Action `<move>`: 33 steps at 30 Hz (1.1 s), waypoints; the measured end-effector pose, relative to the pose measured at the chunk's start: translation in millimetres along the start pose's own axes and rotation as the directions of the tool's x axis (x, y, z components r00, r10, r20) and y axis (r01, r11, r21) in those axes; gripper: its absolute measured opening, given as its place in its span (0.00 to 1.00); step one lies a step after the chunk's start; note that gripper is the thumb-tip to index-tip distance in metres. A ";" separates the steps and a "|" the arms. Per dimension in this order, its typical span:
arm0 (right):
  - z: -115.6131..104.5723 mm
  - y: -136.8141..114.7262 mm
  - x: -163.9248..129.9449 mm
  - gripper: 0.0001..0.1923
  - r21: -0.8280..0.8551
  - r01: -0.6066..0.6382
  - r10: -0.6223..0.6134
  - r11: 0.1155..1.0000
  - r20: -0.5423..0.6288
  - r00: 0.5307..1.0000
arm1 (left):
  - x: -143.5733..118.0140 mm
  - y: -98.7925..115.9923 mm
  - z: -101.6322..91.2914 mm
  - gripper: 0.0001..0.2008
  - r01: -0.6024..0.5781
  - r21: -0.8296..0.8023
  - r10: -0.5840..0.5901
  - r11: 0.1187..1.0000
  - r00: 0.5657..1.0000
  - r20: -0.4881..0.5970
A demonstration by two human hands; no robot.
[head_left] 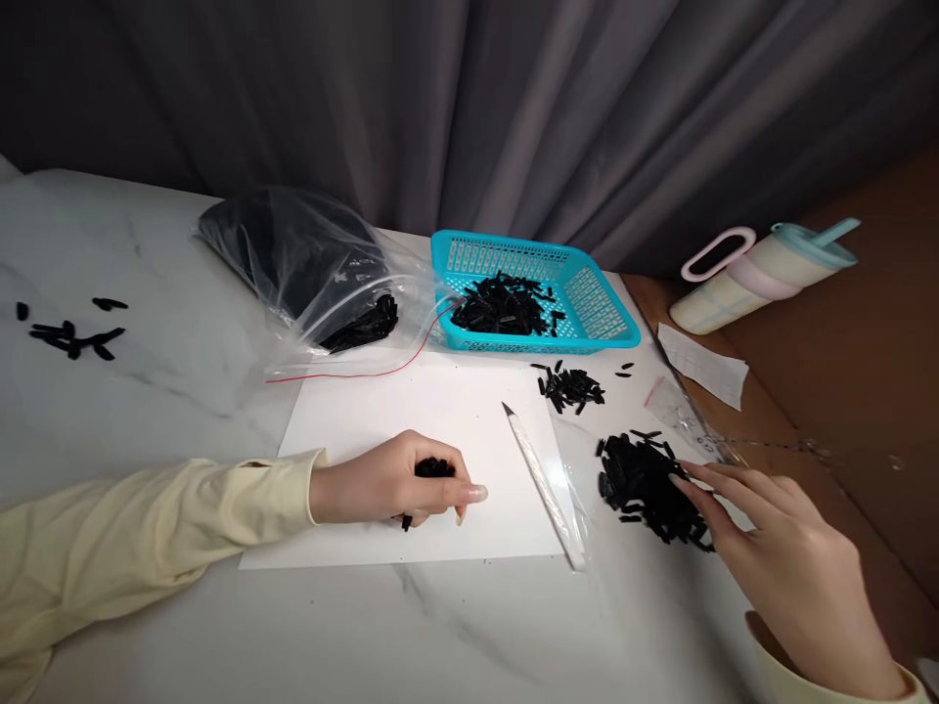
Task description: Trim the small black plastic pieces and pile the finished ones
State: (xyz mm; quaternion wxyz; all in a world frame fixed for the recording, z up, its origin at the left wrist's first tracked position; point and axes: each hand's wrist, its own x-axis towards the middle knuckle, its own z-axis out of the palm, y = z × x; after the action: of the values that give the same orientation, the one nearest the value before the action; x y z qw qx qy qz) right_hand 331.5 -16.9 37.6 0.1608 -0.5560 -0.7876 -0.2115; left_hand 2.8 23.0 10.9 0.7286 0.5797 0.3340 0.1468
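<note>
My left hand (411,479) rests on a white sheet of paper (337,420), fingers curled round several small black strips (434,467). One strip end pokes out below the fingers. On the right, my right hand (763,523) reaches into a loose pile of black strips (646,479). Its thumb and finger tips are close together at the pile's right side; whatever lies between them is hidden. A pen-like tool (541,479) with a dark pointed tip and a whitish wrapped handle lies across the paper's right part, between my hands.
Behind the paper stand a blue basket (616,318) with black strips and a clear zip bag (293,254) holding more. A smaller pile (576,389) lies before the basket. Scattered strips (69,337) lie far left. A tumbler (755,279) and paper slip (704,364) are at right.
</note>
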 end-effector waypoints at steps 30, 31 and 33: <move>25.8 -132.0 55.0 0.07 0.887 -0.456 -0.082 0.072 0.461 0.884 | 1.0 1.7 -1.1 0.14 -0.002 0.084 -0.002 0.996 0.999 0.048; 28.1 -131.4 53.3 0.07 0.848 -0.529 -0.058 -0.043 0.526 0.848 | 0.7 1.8 -1.6 0.15 0.019 0.066 -0.022 0.998 0.999 0.049; 32.9 -131.3 49.6 0.09 0.762 -0.603 -0.062 -0.236 0.608 0.792 | 0.7 1.4 -2.1 0.17 0.032 0.036 -0.034 0.999 0.998 0.048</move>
State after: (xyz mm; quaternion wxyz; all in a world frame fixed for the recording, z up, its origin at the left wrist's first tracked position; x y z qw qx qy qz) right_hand 190.6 1.6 13.3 0.3850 -0.4317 -0.5182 0.6299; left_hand 2.2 25.4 11.8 0.7287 0.5902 0.3280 0.1147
